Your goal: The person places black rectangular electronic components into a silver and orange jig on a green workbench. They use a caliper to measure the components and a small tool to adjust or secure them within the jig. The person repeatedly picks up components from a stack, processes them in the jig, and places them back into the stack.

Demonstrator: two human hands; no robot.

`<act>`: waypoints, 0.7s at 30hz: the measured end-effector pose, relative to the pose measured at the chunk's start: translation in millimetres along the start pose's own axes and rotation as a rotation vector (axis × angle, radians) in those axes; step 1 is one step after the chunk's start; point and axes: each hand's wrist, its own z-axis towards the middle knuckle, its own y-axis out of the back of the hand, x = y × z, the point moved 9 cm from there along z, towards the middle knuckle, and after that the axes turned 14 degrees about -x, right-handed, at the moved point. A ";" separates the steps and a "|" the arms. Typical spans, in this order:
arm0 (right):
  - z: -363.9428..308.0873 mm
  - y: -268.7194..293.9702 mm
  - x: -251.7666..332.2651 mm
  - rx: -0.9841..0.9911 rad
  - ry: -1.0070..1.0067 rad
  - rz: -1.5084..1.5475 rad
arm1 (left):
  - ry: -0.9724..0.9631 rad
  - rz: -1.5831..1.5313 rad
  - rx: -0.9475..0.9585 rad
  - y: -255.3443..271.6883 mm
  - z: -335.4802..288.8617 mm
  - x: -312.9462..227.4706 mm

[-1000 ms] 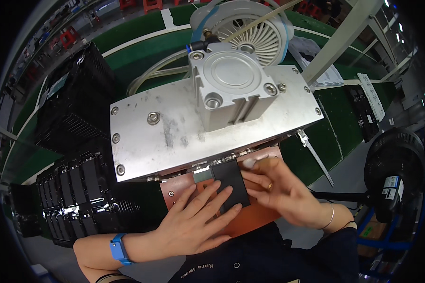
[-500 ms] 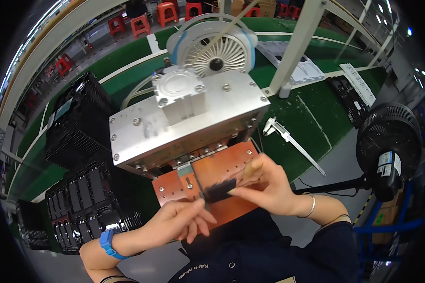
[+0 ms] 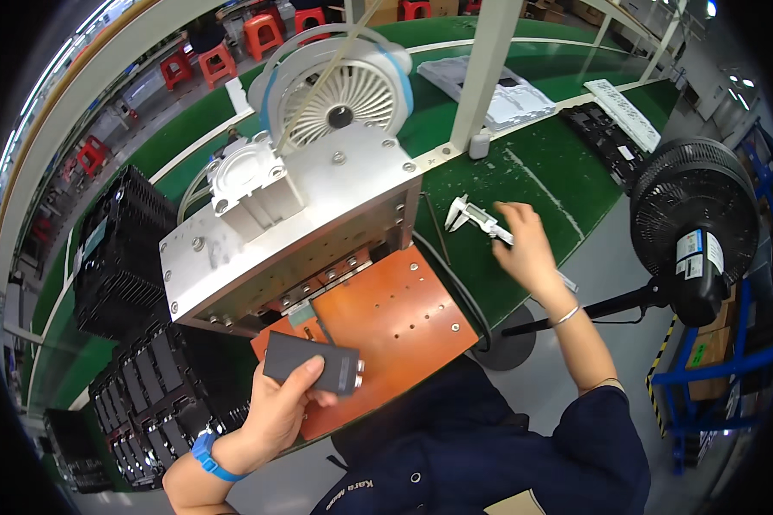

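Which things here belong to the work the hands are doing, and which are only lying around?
In hand:
- left hand holding a dark grey rectangular block
- right hand on the silver metal caliper
- orange plate under the grey metal press

Lying about:
- black standing fan
- white round fan
- black plastic trays

A green-matted tabletop runs diagonally through a factory hall with a pale grey floor. Red plastic stools stand along its far edge. A white metal post rises from the tabletop. A black pedestal fan stands beside its right edge, before a blue metal rack.
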 end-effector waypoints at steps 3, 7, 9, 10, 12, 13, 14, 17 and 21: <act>-10.3 -35.0 -50.5 0.273 -0.148 -0.174 | -0.058 0.011 -0.057 6.5 0.7 -4.4; 0.0 -34.4 -61.5 0.187 -0.218 -0.165 | -0.099 -0.020 -0.068 5.3 0.3 -7.3; -1.6 -29.3 -73.2 0.082 -0.193 -0.015 | -0.106 -0.056 -0.069 7.8 0.0 -6.9; -3.3 -20.1 -71.1 0.051 -0.225 0.079 | -0.090 -0.065 -0.088 9.2 2.0 -5.0; -5.4 7.3 -52.7 0.003 -0.270 0.173 | -0.076 -0.068 -0.069 8.4 6.2 -4.1; -6.3 21.5 -35.6 -0.017 -0.289 0.175 | -0.064 -0.060 -0.060 7.7 6.1 -3.5; -9.0 27.1 -29.7 -0.005 -0.364 0.322 | -0.079 -0.068 -0.049 5.0 4.7 -7.7; -8.1 43.1 26.8 -0.069 -0.323 0.774 | -0.052 -0.085 -0.064 6.4 3.8 -5.0; -2.2 56.0 110.9 0.031 -0.088 0.609 | -0.056 -0.078 -0.057 6.1 4.5 -5.2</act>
